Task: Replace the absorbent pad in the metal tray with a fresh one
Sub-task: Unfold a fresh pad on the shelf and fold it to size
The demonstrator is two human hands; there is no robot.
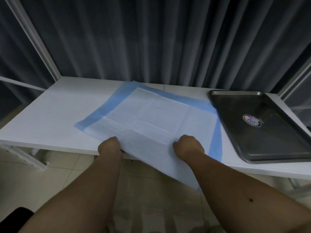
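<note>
A white table point(50, 115) stands before dark pleated curtains point(151, 39), with white frame bars point(33, 41) at the left and pale floor tiles below. The absorbent pad point(151, 115), white with blue borders, lies spread on the table, its near edge hanging over the front. The left hand point(110, 146) and right hand point(189, 145) each grip that near edge with curled fingers. The metal tray point(269, 148) sits just right of the pad, bearing a round sticker point(252, 120).
</note>
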